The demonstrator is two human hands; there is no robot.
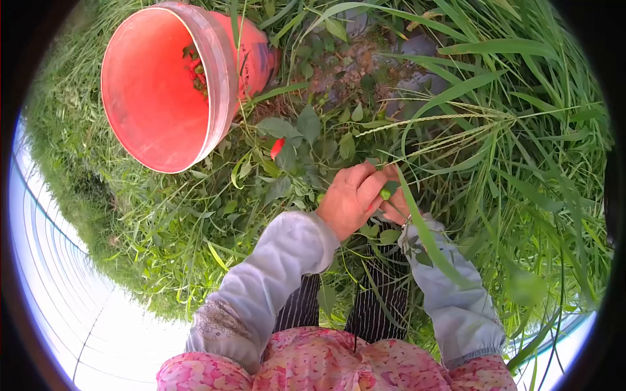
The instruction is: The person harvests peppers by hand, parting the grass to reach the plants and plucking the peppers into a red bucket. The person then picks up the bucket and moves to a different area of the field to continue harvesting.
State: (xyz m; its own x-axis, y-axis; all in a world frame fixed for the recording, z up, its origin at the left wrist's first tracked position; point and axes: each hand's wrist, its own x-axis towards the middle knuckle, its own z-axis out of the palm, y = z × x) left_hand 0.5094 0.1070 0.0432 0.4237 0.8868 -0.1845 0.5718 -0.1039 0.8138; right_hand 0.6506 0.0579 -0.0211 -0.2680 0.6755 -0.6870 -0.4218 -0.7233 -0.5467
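My left hand (pixel 352 197) is closed among the leaves of a pepper plant (pixel 310 127), its fingers curled around a small pepper (pixel 387 193) that shows a green end, with a bit of red by the fingers. Right against it is my right hand (pixel 397 203), fingers bent inward; the left hand and a grass blade partly cover it, so what it grips is hidden. A bright red pepper (pixel 278 148) hangs among leaves, up and to the left of both hands.
A red bucket (pixel 151 91) lies tilted at upper left, its mouth toward me, with several red and green peppers (pixel 196 72) inside. Tall grass (pixel 502 150) crowds the right side and arches over my right forearm. Dark plastic sheeting (pixel 417 85) shows on the soil ahead.
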